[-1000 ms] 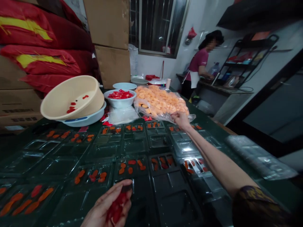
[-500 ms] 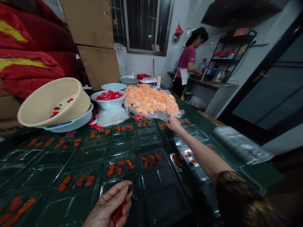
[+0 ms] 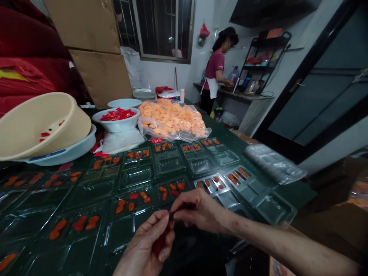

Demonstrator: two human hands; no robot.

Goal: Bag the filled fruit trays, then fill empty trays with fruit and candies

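Low at the front, my left hand [image 3: 151, 242] is curled around small dark red pieces [image 3: 160, 242], largely hidden by the fingers. Against its thumb and forefinger, my right hand [image 3: 199, 211] is closed in a pinch. Whatever sits between those fingertips is too small and dark to name. Beneath and beyond both hands lie rows of clear plastic compartment trays [image 3: 169, 166]. Orange-red slices [image 3: 145, 197] lie in small groups in the trays' narrow compartments. Just past my right hand is a shiny tray [image 3: 227, 199] with several slices.
A clear bag of pale orange pieces [image 3: 172, 119] stands at the back, beside a bowl of red packets [image 3: 118, 114]. Tilted at left is a cream basin [image 3: 17, 126] on a blue one. Stacked wrapped trays [image 3: 274, 163] lie right. A person [image 3: 214, 73] works at a far counter.
My right hand has come back from a far tray to the fingertips of my left hand. The slices in that far tray now show uncovered. The view has shifted to the right.
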